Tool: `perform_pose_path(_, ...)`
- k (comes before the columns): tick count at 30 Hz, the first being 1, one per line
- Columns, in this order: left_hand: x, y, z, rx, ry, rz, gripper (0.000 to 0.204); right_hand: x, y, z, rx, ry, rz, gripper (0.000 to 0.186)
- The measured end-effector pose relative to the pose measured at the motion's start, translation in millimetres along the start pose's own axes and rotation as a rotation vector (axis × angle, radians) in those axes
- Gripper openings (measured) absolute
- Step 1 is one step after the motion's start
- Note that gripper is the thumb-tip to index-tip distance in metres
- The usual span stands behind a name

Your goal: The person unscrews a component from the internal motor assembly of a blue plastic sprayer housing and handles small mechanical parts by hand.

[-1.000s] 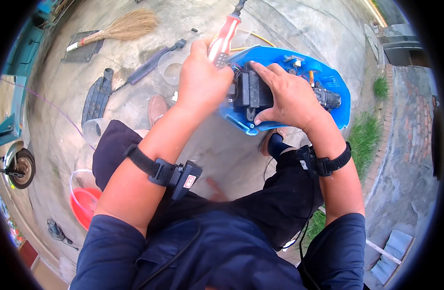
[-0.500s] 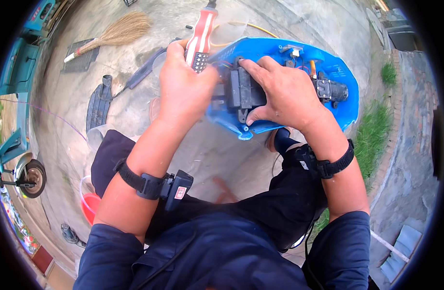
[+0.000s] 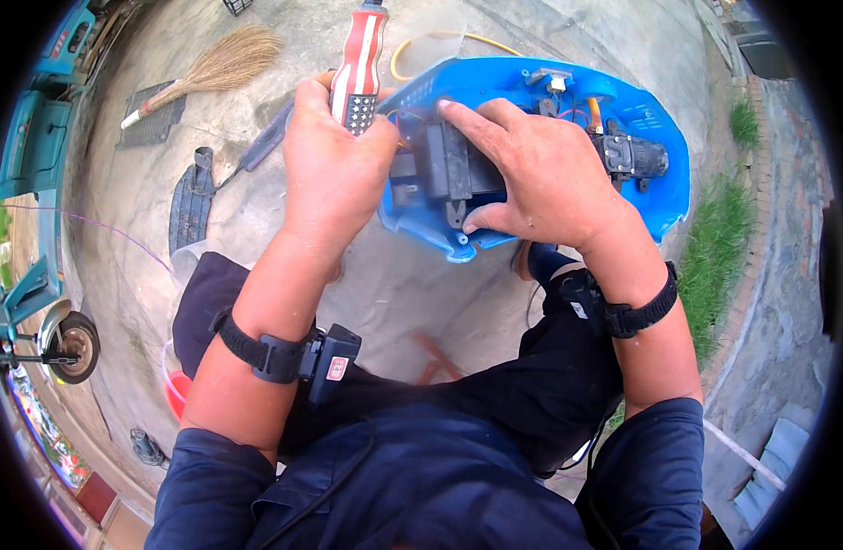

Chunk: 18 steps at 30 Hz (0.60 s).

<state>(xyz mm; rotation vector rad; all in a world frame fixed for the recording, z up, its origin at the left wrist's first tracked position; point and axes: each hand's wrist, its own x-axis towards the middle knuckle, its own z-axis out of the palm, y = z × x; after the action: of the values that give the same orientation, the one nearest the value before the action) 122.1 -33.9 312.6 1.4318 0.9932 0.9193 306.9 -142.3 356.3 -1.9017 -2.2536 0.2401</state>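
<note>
My left hand (image 3: pixel 334 179) is closed round a tool handle (image 3: pixel 357 73) with red and white stripes and white stars on a dark patch. The handle points away from me, and its far end leaves the picture. A blue plastic housing (image 3: pixel 664 115) lies open in front of me. Inside it, my right hand (image 3: pixel 554 179) spans a black box (image 3: pixel 449 160), thumb at its near edge and fingertips at its far edge, pressed on it. A black pump-like motor (image 3: pixel 637 158) sits to the right of that hand, beside an orange tube (image 3: pixel 595 112).
On the concrete at left lie a straw broom (image 3: pixel 224 64), a dark grate (image 3: pixel 151 119) and a black padded strap (image 3: pixel 192 197). A yellow hose (image 3: pixel 481 39) curves behind the housing. A teal vehicle (image 3: pixel 32 137) stands far left, a red bucket (image 3: pixel 175 394) near my left leg, and grass (image 3: pixel 726 247) grows right.
My left hand and the striped handle have shifted slightly left and away from the housing. The right hand keeps its grip on the black box.
</note>
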Motion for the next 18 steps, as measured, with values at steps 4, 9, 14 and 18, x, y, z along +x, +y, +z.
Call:
perform_pose_path(4,-0.3,2.9,1.4,0.016,0.009,-0.021,0.039,0.0,0.4,1.1,-0.006,0.01,-0.029,0.094)
perform_pose_path(9,-0.3,2.9,-0.3,0.033,-0.003,-0.014,0.039,-2.3,1.4,6.0,-0.043,0.036,-0.055,0.094)
perform_pose_path(14,-0.5,1.1,-0.1,0.028,-0.005,0.008,0.038,-3.8,3.7,9.1,-0.04,0.097,-0.087,0.092)
perform_pose_path(18,0.1,5.3,0.3,0.07,-0.004,0.009,0.037,-4.1,4.0,9.7,-0.043,0.115,-0.072,0.089)
